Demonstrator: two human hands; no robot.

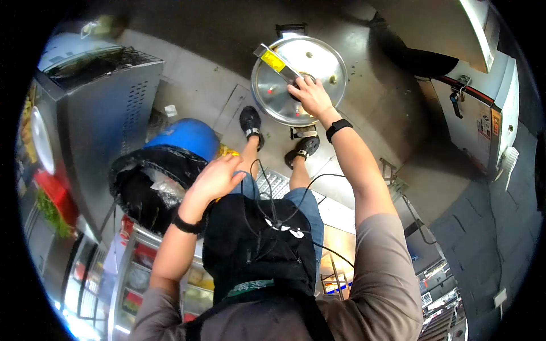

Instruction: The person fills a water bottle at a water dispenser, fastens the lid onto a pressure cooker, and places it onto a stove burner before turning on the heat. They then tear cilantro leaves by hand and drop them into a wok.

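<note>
- Silvery metal lid point(326, 59), round, sits at the upper centre of the frame, a yellow-labelled bar point(273, 60) across it.
- Right hand point(313, 98) reaches onto its middle, fingers bent over a dark knob point(307, 77); how tightly they close is hidden.
- Left hand point(215, 179), fingers loosely extended, hovers or rests by the left thigh, beside a black-lined bin point(128, 182).
- Black shoes point(249, 121) stand below the lid.

The lidded vessel point(321, 62) stands ahead, between two cabinets point(128, 102). Left lies a bin point(133, 190), plastic point(168, 190) inside.
</note>
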